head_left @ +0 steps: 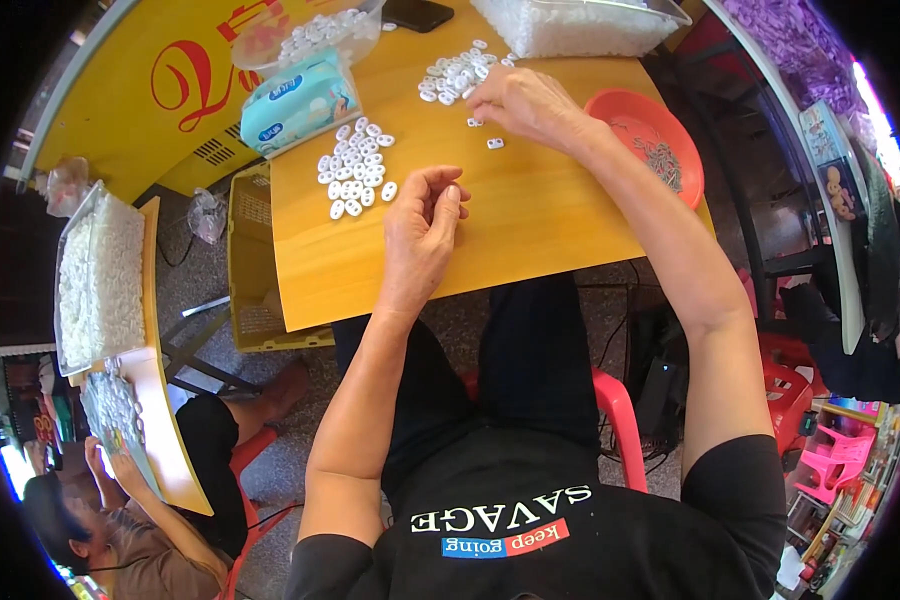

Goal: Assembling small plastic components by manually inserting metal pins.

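Note:
My left hand [426, 228] hovers over the near part of the wooden table with its fingers curled in. Whatever it may hold is hidden. To its left lies a loose group of white oval plastic pieces [350, 165] with two dark holes each. My right hand [523, 104] reaches to the far side, fingers bent down and together beside a second pile of white oval pieces [452, 75]; its fingertips hide whatever they pinch. A small white piece [475, 122] lies just below those fingers, and another white piece [495, 144] sits nearer to me.
A red bowl [692, 150] of small metal pins stands beside my right forearm. Behind are a tissue pack [300, 103], a clear bowl [365, 45], a phone [418, 12] and a clear bin [580, 30] of white pieces. Another person [120, 530] works at a table on the left.

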Tool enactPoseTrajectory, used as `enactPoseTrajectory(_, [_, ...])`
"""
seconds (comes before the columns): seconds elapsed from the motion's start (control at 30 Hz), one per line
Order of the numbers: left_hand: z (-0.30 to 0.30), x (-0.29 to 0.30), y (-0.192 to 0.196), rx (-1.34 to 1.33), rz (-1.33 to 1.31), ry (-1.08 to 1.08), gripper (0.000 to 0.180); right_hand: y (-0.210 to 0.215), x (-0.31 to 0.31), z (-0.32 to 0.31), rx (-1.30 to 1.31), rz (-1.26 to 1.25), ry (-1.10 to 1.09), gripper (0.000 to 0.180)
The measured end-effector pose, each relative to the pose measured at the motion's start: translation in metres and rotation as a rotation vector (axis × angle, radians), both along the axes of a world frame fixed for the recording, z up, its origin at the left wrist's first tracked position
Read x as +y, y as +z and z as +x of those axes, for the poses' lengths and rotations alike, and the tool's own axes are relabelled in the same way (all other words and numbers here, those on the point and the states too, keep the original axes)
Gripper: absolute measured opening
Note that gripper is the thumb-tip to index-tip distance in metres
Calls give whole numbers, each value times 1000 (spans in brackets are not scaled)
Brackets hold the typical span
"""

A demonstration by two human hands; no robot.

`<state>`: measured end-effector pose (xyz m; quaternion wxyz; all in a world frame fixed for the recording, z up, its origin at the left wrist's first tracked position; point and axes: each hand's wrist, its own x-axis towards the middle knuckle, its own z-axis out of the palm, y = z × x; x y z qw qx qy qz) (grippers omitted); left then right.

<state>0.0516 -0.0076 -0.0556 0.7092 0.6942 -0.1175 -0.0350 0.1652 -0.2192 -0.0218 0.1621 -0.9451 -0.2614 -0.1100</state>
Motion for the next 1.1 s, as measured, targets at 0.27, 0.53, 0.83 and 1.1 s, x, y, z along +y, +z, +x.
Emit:
enactPoseTrajectory(0.27, [1,-1,-2,-32,9,-11,19,3,6,3,105,-13,77,16])
enactPoseTrajectory(0.53, [2,0,0,-22,-105,74,16,6,20,-31,473,421,10,17])
enactPoseTrajectory(0.83, [-4,4,9,62,-160,32,15,25,35,-88,245,472,188,23])
enactPoseTrajectory(1.1, [-13,1,17,166,-250,-1,16,17,34,-108,182,736,133,26])
